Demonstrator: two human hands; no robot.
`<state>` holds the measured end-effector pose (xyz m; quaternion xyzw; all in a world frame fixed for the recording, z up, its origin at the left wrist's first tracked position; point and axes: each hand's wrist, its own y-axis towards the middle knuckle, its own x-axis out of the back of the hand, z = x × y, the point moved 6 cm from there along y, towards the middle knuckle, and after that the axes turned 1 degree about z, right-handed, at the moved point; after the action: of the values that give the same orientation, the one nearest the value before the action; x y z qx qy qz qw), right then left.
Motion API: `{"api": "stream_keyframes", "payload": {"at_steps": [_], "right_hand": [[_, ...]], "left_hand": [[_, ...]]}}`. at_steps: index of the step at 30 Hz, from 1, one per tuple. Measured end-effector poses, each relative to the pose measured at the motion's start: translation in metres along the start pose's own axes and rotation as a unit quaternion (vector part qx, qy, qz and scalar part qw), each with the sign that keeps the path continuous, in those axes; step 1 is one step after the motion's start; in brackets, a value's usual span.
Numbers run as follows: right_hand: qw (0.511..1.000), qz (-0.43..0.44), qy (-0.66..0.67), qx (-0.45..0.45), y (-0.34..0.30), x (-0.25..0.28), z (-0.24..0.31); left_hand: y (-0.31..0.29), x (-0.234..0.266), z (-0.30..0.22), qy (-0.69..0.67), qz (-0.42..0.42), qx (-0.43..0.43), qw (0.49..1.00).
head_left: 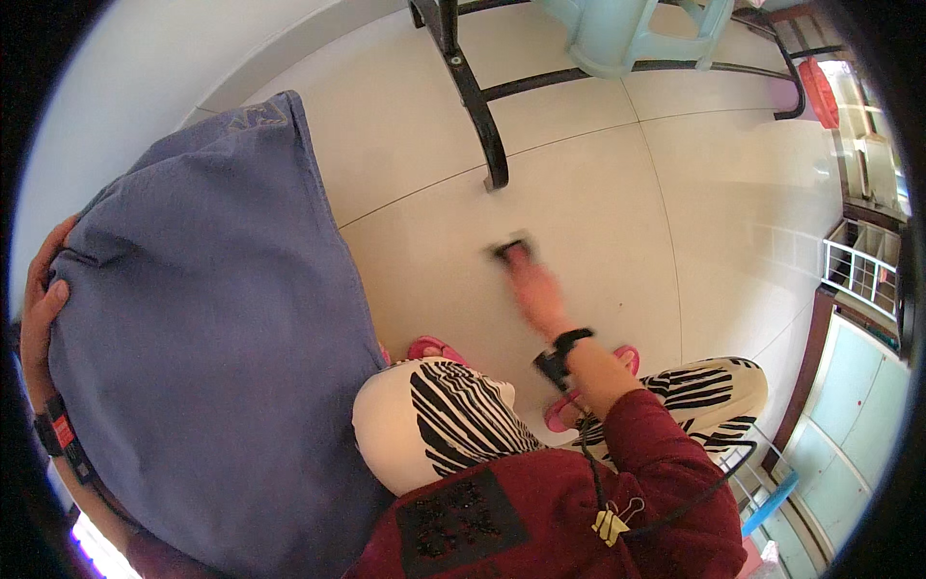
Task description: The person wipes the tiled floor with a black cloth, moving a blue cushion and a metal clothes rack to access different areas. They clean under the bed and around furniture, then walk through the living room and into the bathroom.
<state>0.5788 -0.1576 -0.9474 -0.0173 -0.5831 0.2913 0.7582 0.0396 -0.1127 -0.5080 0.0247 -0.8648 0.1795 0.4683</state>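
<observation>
A large blue-grey cloth (212, 289) drapes over something bulky on my left; what lies beneath is hidden. My left hand (46, 289) curls round its far left edge, with thumb and fingers pressed onto the fabric. In front of my knees, above the floor, my right hand (535, 288) is smeared by motion. At its fingertips is a small dark object (511, 250), too blurred to name. Black straps with devices circle both wrists, and a cable (690, 507) runs from the right one past a binder clip (610, 526).
Beyond the pale tiled floor (588, 207) stands a black metal frame (482, 125) with a light-blue plastic stool (617, 39). At the right are a white wire rack (858, 259) and a pale blue cabinet (854, 396). My feet wear pink sandals (436, 347).
</observation>
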Motion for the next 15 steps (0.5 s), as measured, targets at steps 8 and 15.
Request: {"api": "stream_keyframes", "payload": {"at_steps": [8,15], "right_hand": [[0.971,-0.221,-0.068,0.061,0.098,0.165,-0.081],[0.896,0.088,-0.006,0.435,0.222,0.123,0.034]], "left_hand": [[0.001,-0.005,-0.025,0.039,0.094,0.092,0.991],[0.001,-0.007,-0.034,-0.019,0.108,0.077,0.991]]}}
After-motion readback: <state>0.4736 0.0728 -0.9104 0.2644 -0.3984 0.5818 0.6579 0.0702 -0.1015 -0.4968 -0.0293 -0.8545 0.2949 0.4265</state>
